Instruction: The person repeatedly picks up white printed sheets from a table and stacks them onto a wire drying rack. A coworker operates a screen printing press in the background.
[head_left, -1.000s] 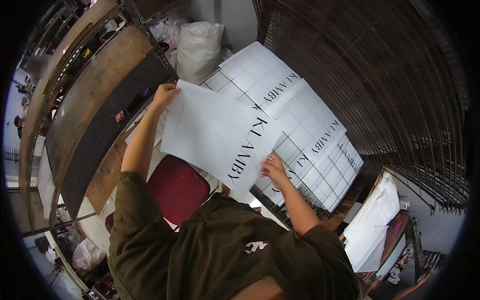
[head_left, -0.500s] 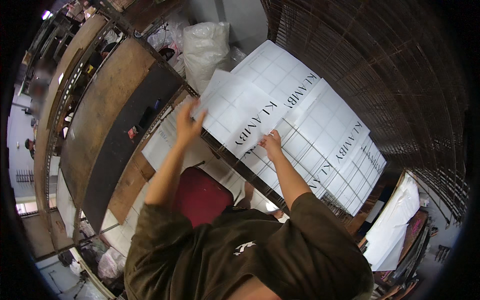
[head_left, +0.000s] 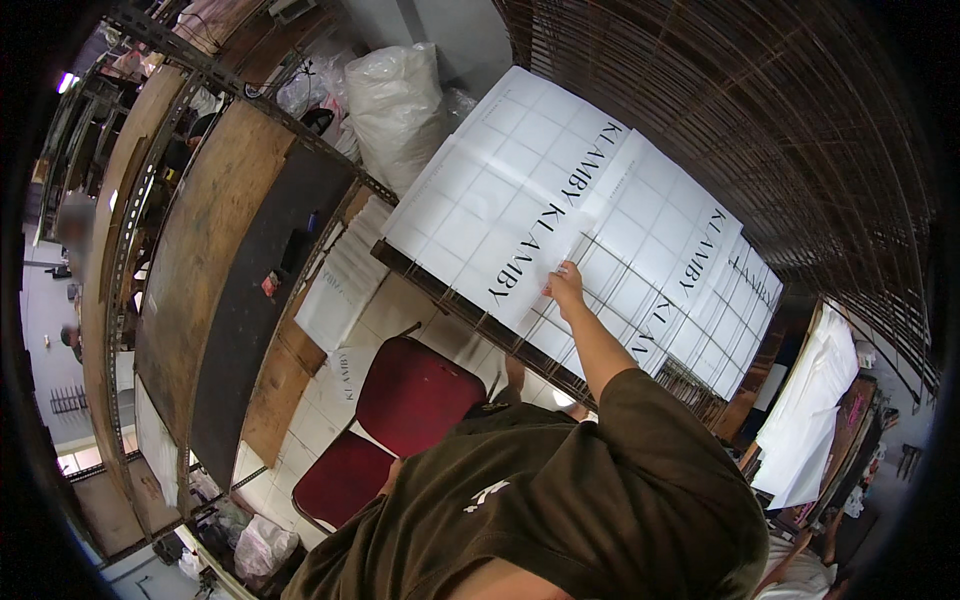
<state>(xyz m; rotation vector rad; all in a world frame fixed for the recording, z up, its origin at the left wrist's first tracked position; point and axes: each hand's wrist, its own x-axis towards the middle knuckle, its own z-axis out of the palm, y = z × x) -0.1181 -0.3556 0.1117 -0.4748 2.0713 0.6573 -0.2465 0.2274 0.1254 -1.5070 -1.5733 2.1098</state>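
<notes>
White translucent printed sheets with dark lettering lie overlapping on a wire-grid rack (head_left: 560, 338), the grid showing through them. The leftmost printed sheet (head_left: 470, 215) lies flat at the rack's left end. At that sheet's near right corner is my right hand (head_left: 566, 284), fingers closed on its edge. My left hand (head_left: 391, 474) is down by my left side, beside the red chair (head_left: 415, 385). Only a small part of it shows past my shirt, and its fingers are hidden.
A dark wire rack stack (head_left: 740, 110) rises behind the sheets. Wooden shelving (head_left: 215, 200) with a metal frame stands at left, and more printed sheets (head_left: 340, 280) hang there. A stuffed white sack (head_left: 395, 115) stands at the back; white sheets (head_left: 805, 410) hang at right.
The leftmost sheet, lifted and slanted before, now lies flat on the rack. My left hand has left it and dropped to my side. My right hand stays at its corner.
</notes>
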